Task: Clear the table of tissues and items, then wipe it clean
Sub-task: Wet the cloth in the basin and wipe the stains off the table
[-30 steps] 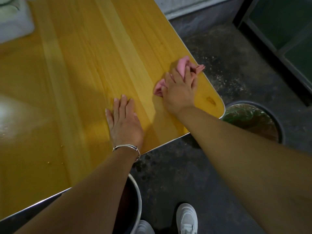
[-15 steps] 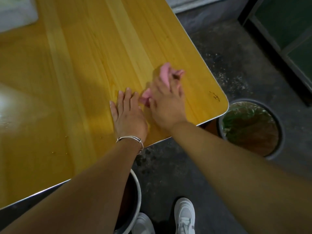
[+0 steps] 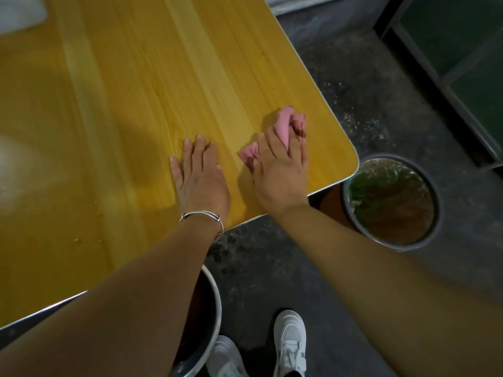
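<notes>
Presently, head view: the only camera, looking down on one corner of the yellow wood-grain surface (image 3: 136, 77).
Cloth: the crumpled pink cloth (image 3: 284, 123) lies on the surface near the rounded corner, pinned under the right hand (image 3: 283, 175).
Long axis: the cloth runs from about 7 o'clock, by the thumb, to 1 o'clock, past the fingertips.
Right hand: fingers curled over the cloth, gripping it and pressing it down; folds bulge out between them.
Left hand: the left hand (image 3: 200, 178) is flat, fingers straight, palm down, holding nothing, with a silver bangle (image 3: 202, 214) at the wrist.
Key relation: the cloth sits at 3 o'clock from the left hand, just apart, so the right hand does the wiping; I judge the unwiped stretch lies toward 9 to 11 o'clock.
Bin: a round dark bin (image 3: 432, 202) stands on the floor at 4 o'clock from the corner.
Change: half a second ago the cloth hand was against the left hand; it has swung back toward the corner. The dark mark near that corner no longer shows.
</notes>
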{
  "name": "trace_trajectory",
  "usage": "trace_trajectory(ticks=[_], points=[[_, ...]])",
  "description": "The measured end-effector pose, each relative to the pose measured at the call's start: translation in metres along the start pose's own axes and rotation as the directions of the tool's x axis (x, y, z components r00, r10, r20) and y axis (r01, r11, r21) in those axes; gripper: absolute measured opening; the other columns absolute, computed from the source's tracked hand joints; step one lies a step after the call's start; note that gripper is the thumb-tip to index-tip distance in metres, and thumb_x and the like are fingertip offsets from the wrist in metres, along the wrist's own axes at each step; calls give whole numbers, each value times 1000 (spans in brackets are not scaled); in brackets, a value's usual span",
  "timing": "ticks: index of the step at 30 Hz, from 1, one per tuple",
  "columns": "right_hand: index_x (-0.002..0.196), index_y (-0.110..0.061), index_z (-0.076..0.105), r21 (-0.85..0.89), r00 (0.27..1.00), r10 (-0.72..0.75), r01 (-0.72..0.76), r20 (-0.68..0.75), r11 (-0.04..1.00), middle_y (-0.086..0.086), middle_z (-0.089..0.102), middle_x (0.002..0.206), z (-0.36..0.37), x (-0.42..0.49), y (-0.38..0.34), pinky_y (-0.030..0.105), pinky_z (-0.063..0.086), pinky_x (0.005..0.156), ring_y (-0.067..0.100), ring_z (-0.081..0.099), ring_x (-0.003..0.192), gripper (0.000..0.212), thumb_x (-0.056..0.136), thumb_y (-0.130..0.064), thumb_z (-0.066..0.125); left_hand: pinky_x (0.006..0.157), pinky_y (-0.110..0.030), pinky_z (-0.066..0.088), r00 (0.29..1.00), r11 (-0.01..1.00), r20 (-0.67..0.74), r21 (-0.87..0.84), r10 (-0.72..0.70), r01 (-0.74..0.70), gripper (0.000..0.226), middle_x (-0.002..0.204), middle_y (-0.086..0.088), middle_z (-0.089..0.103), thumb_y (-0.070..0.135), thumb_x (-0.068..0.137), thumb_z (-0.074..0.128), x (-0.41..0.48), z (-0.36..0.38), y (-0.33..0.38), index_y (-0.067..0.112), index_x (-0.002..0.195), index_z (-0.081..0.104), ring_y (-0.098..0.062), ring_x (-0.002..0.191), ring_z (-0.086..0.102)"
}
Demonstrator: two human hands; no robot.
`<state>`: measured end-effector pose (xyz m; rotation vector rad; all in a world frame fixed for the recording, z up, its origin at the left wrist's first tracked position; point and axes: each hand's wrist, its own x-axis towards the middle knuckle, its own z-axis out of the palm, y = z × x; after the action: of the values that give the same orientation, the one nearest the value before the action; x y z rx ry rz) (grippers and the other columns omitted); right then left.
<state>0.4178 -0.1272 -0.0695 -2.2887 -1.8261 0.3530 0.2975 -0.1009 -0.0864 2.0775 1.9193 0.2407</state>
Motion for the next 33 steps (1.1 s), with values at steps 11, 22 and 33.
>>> trace_trajectory(ticks=[11, 22, 33], points=[[136, -18, 46, -5, 1000, -29, 29, 1, 1000, 2, 30, 152, 9, 1, -13, 49, 7, 118, 36, 15, 142, 62, 87, -37, 14, 117, -39, -7, 1000, 997, -4, -76, 15, -16, 45, 156, 4, 10, 17, 98, 28, 1, 1, -1, 21, 143, 24, -15, 145, -3], [131, -22, 54, 40, 988, 122, -119, -97, 992, -1, 35, 150, -4, 9, 19, 46, 14, 112, 35, 13, 142, 48, 88, -36, 35, 116, -22, -6, 999, 935, -27, -350, 40, -47, 66, 151, 1, 27, -24, 77, 34, -3, -15, -15, 13, 130, 44, -10, 143, 9], [122, -41, 58, -124, 838, -533, 545, 117, 829, -2, 38, 149, 4, -3, -30, 42, 12, 99, 39, 33, 132, 53, 81, -59, 30, 114, -29, 14, 996, 981, -84, -196, -12, -5, 48, 144, 3, 39, -6, 87, 38, -23, -26, -58, 15, 129, 48, -15, 139, 23]])
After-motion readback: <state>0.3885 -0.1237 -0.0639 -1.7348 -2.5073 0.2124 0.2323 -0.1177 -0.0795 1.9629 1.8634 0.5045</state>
